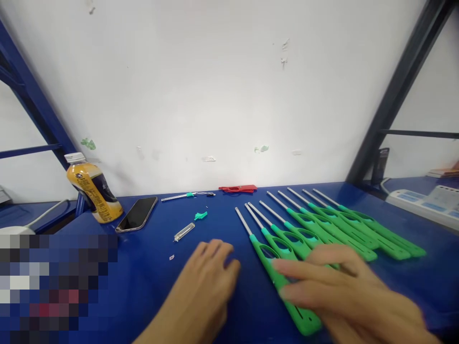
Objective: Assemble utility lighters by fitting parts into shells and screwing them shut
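Note:
My left hand [206,286] rests low over the blue tabletop, palm down, fingers loosely bent and thumb apart, with nothing visible in it. Slightly blurred, my right hand [340,286] hangs over the near handles of the green lighters, its fingers stretched out and apart. Its fingertips overlap the leftmost green lighter [263,258]; contact is unclear. Several more long-necked green lighters [353,222] lie in a slanting row to the right, metal tubes pointing away. Beyond my left hand lie a clear fuel tank [184,232] and a small teal plastic piece [201,216].
A yellow-labelled bottle [93,188] and a phone [137,214] are at the back left. Near the white wall [229,95] lie a metal tube with wires [179,196] and a red lighter shell [237,189]. A power strip [423,203] sits at the far right.

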A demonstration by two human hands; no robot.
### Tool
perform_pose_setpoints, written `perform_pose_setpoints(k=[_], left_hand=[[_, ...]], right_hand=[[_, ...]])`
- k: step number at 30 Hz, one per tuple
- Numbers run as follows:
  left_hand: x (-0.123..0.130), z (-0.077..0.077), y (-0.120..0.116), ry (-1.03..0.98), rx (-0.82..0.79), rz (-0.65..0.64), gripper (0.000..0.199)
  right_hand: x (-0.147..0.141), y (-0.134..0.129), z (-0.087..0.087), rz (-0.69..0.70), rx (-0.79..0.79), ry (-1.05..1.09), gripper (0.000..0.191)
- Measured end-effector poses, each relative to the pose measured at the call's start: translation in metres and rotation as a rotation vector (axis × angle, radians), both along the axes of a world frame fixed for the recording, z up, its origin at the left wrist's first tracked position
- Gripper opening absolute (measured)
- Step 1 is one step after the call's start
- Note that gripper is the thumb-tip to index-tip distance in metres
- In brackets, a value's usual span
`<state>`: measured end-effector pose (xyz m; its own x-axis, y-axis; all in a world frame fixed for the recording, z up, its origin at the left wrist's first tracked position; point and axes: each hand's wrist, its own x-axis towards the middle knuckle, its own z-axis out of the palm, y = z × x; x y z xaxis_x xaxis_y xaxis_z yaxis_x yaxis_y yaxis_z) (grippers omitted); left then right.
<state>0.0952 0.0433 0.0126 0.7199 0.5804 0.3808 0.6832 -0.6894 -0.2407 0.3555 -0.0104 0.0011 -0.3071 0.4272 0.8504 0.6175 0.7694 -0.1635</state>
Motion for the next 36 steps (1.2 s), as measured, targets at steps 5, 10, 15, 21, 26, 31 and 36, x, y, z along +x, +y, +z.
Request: perform_pose_setpoints(k=[5,10,15,21,26,31,36], left_hand=[[-0.049,0.04,0.069,0.024,-0.115,0.403,0.014],[-0.047,0.069,0.149,0.038,-0.226,0.533,0.035],[0.014,0.057,0.21,0.048,-0.301,0.399,0.038],[0.07,0.029,0.255,0.063,-0.353,0.332,0.04],[0.077,0.019,0.269,0.113,-0.415,0.317,0.04],[0.073,0.024,0.268,0.147,-0.461,0.314,0.04],[0.068,0.032,0.263,0.172,-0.523,0.343,0.04]], right_hand=[[-0.054,0.018,0.019,0.205,-0.009,-0.127,0.021],[-0.064,0.029,-0.02,0.158,-0.153,-0.231,0.017],[-0.069,0.036,-0.034,0.088,-0.165,-0.331,0.008],[-0.062,0.042,-0.038,-0.046,-0.154,-0.343,0.019],[-0.052,0.044,-0.034,-0.123,-0.225,-0.291,0.018],[-0.049,0.042,-0.029,-0.109,-0.333,-0.241,0.012],[-0.045,0.04,-0.027,-0.093,-0.393,-0.195,0.014]])
